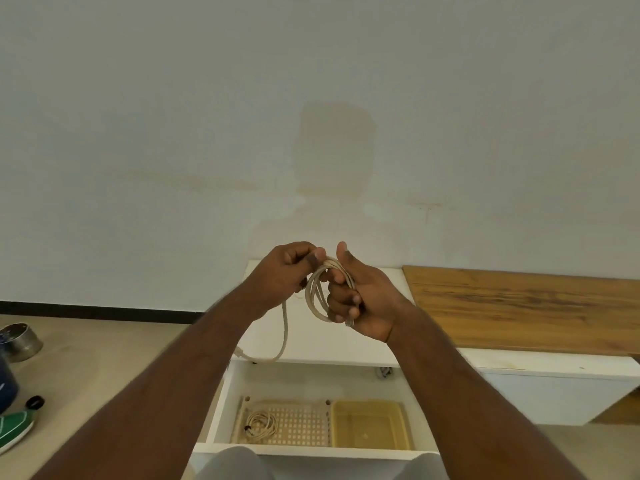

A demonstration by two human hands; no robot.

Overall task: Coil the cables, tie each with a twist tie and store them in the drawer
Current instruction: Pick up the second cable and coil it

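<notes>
1. The right hand point(360, 299) has its fingers curled around a bundle of loops of the beige cable point(320, 296), with the thumb standing up; the grip is closed on the coil.
2. The left hand point(285, 271) pinches the same cable at the top of the coil, fingers curled around the strand, just beside the right thumb.
3. From the left hand a free length of the cable hangs down, bends in a loop and ends with its plug point(239, 350) near the front edge of the white cabinet top point(346, 344).
4. Both hands are held in the air above this cabinet top, in front of a pale wall point(311, 98).
5. Below, the white drawer point(311, 453) is open. In it lies a perforated beige tray point(298, 427) with one coiled cable point(261, 424) already tied, and beside it, on the right, a yellow container point(369, 424).
6. A wooden board point(519, 306) lies on the low furniture at the right.
7. On the floor at the left are a metal bowl point(20, 341) and a green shoe point(14, 427).
</notes>
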